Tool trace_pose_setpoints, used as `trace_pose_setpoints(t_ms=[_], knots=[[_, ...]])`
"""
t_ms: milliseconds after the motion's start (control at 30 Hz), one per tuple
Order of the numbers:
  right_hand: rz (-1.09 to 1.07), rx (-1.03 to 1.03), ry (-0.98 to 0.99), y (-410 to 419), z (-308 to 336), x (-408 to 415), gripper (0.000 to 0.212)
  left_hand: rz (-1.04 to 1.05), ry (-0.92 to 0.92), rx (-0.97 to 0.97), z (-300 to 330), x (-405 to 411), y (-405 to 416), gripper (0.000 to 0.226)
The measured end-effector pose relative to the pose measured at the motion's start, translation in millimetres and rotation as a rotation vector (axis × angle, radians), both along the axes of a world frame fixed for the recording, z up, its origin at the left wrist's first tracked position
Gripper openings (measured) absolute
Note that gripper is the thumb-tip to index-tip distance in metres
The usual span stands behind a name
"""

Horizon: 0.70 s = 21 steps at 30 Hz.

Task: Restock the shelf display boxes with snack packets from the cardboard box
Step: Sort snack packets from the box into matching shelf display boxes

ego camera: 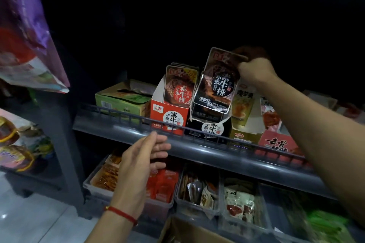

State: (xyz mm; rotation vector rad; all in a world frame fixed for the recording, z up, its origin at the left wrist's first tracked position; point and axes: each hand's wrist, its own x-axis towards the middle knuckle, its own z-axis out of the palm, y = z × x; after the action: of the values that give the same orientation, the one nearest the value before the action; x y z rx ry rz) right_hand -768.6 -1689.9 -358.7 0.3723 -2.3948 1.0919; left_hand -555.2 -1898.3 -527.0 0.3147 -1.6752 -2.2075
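Black-labelled snack packets (216,83) are pinched at their top edge by the right hand (254,69), fingers curled over the top right corner. The stack is tilted, lower edge already inside the black display box (209,126), upper part leaning left; judged as mid-insertion, held by the top so the bottom can slide down behind the packets already there. The black box sits on the shelf (197,144), touching the red display box (168,118) on its left, which looks full of upright red-labelled packets. The wire rail at the shelf front keeps both boxes from sliding off.

Left hand (144,156) holds nothing; fingers relaxed, slightly apart, hovering just before the shelf edge, probably ready to steady the box or reach for more stock.

Cardboard box (183,231) shows only a corner at the bottom edge, below the left arm; contents not visible. Clear bins (197,209) of assorted packets sit on the level below.

Risk: tilted stack may snag on the box's front lip.
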Motion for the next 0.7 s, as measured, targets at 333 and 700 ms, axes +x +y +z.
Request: trace_pose_setpoints(t_ms=[333, 700], knots=[[-0.094, 0.357, -0.006, -18, -43, -1, 0.022, 0.002, -0.041, 0.020, 1, -3, 4, 0.031], [-0.187, 0.577, 0.240, -21, -40, 19, 0.025, -0.115, -0.129, -0.227, -6, 0, 6, 0.018]])
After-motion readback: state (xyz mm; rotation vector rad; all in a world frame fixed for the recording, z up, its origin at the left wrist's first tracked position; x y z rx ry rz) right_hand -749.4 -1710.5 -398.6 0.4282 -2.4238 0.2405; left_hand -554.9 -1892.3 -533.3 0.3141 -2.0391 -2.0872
